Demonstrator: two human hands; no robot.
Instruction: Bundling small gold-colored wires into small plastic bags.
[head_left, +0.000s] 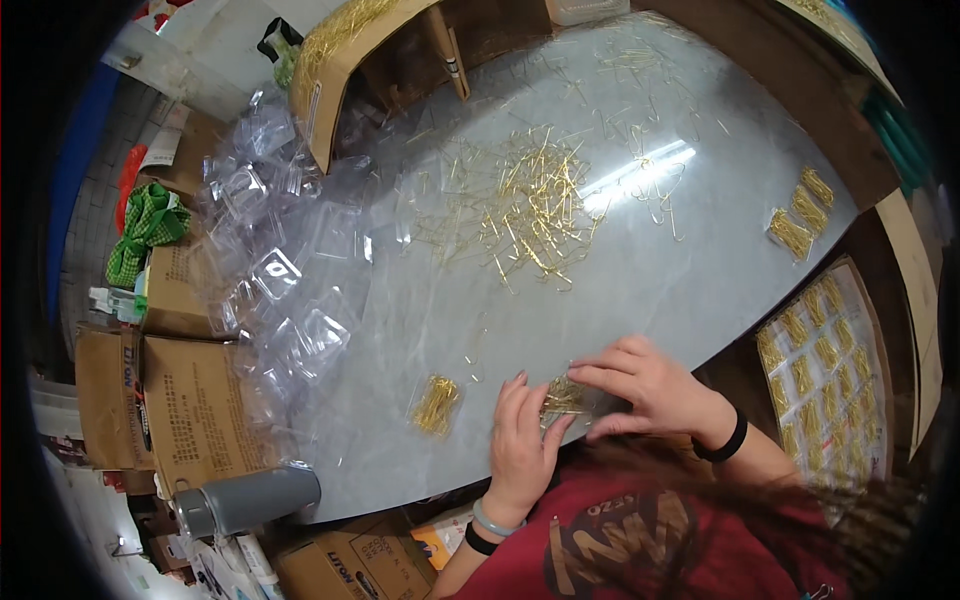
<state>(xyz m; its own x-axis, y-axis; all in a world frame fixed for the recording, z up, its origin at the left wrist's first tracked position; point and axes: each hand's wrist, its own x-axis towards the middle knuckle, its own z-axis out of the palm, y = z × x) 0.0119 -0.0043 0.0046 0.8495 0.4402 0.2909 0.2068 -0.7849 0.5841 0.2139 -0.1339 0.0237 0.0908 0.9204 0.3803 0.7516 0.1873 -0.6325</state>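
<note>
Brown carton (205,405) is bearing dark printing. Left hand (522,445) is partly hiding the gold hook bundle (563,398); cannot tell if gripping. Bundle is lying on the grey table (400,320) between hands. Red shirt (620,545) is showing lettering. Right hand (650,388) is holding thumb and fingers apart beside bundle.

My left grip (522,440) (a bare hand, thumb angled inward) slants upward, fingers together; my right grip (645,388), bare too, points leftward, thumb apart.
</note>
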